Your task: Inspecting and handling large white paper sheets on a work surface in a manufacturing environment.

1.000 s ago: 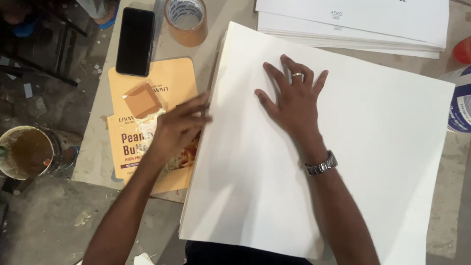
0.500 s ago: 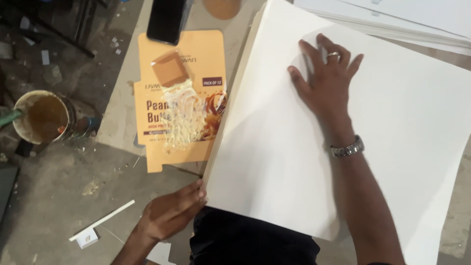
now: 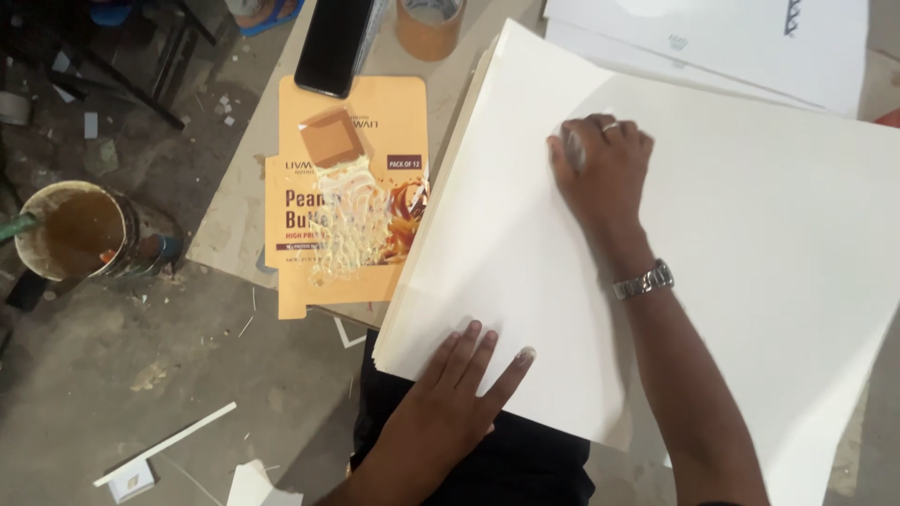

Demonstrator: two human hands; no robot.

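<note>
Hands pressing a white sheet on the desk.

White sheet (image 3: 750,262) covers the desk's (image 3: 234,234) right side, overhanging its near edge; left hand (image 3: 450,403) lies flat on its near-left corner, fingers spread; right hand (image 3: 605,169) sits curled near its far edge; orange flattened carton (image 3: 347,197) lies beside the sheet's left edge.

A single head-worn camera looks steeply down from above the person, close enough that both forearms fill the lower frame. It faces forward over the large white paper sheet (image 3: 712,244), with the left hand (image 3: 450,403) at the bottom and the right hand (image 3: 605,169) higher. Left of the fingers (image 3: 478,351) lies the flattened orange printed carton (image 3: 347,197), with grey floor (image 3: 112,394) beyond.
</note>
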